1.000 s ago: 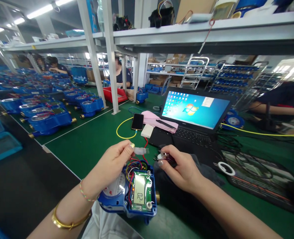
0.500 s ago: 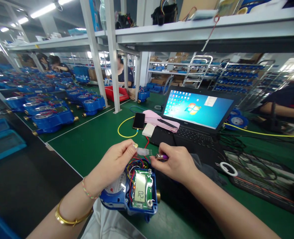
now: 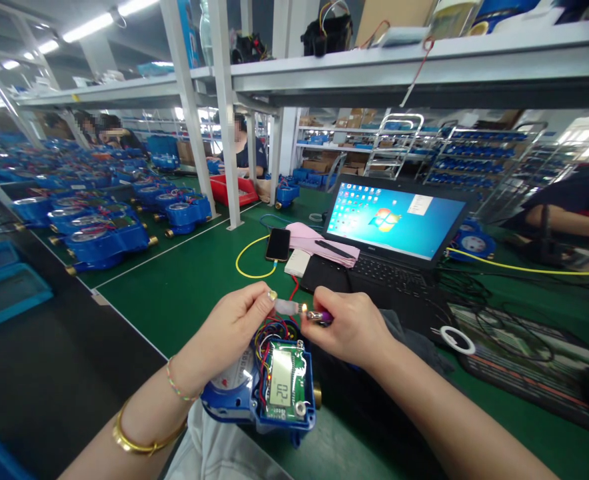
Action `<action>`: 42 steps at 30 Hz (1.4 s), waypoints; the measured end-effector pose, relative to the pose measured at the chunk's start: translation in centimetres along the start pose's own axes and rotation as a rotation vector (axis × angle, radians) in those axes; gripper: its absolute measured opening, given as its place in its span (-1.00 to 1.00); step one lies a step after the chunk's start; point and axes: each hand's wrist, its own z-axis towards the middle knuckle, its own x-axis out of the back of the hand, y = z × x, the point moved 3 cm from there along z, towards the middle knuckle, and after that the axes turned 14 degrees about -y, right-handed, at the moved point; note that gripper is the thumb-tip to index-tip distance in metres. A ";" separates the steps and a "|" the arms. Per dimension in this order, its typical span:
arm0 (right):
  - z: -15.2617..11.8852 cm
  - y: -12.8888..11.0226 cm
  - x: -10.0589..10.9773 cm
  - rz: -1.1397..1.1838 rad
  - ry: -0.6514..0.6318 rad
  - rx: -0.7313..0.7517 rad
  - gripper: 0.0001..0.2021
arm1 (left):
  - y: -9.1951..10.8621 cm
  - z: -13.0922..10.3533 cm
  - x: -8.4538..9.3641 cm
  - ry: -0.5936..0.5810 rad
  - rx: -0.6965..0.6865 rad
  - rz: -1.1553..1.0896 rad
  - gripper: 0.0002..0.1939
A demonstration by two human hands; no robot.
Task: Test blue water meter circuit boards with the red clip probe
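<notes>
My left hand [image 3: 242, 320] pinches a whitish, translucent connector piece [image 3: 287, 307] with thin metal pins at its right end. A purple lighter [image 3: 323, 317] is gripped in my right hand [image 3: 352, 327], and a small flame [image 3: 304, 307] burns at its tip, right by the pins. Just below both hands sits an opened blue water meter [image 3: 254, 419]. Its green circuit board [image 3: 297, 380] carries a lit display [image 3: 280, 383], and coloured wires [image 3: 264, 350] bunch beside it. A brass fitting [image 3: 317, 395] sticks out at the right.
Beyond my right hand stands an open laptop [image 3: 394, 217]. A phone [image 3: 278, 244] with a yellow cable and a pink cloth [image 3: 319, 243] lie left of it. Blue meters [image 3: 104, 237] fill the left bench; a metal shelf [image 3: 399, 70] runs overhead. Other people sit farther off.
A flame has appeared at the lighter's tip, beside the pins, where none showed before. Both hands have stayed almost in place.
</notes>
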 end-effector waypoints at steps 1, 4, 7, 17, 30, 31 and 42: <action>0.0 0.0 0.0 -0.014 -0.010 0.021 -0.78 | 0.0 0.0 0.0 0.000 0.001 0.001 -0.65; 0.0 0.0 0.1 -0.024 0.000 0.020 -0.79 | -0.1 0.1 0.0 -0.008 0.005 0.001 -0.65; 0.0 0.1 0.2 0.010 0.033 -0.045 -0.79 | 0.0 0.1 0.0 -0.014 0.005 -0.013 -0.66; 0.0 0.1 -0.1 0.100 -0.055 -0.049 -0.78 | -0.1 0.0 0.0 -0.025 0.012 0.008 -0.65; -1.8 6.5 2.9 -0.034 -0.691 -0.279 -0.74 | 0.2 -0.1 0.0 -0.034 0.019 0.016 -0.63; -2.2 7.4 2.9 -0.004 -0.746 -0.295 -0.74 | 0.2 -0.1 0.0 -0.039 0.025 0.021 -0.63; -3.9 13.1 2.9 -0.021 -0.637 -0.610 -0.67 | 0.8 1.1 1.0 -0.051 0.053 0.086 -0.68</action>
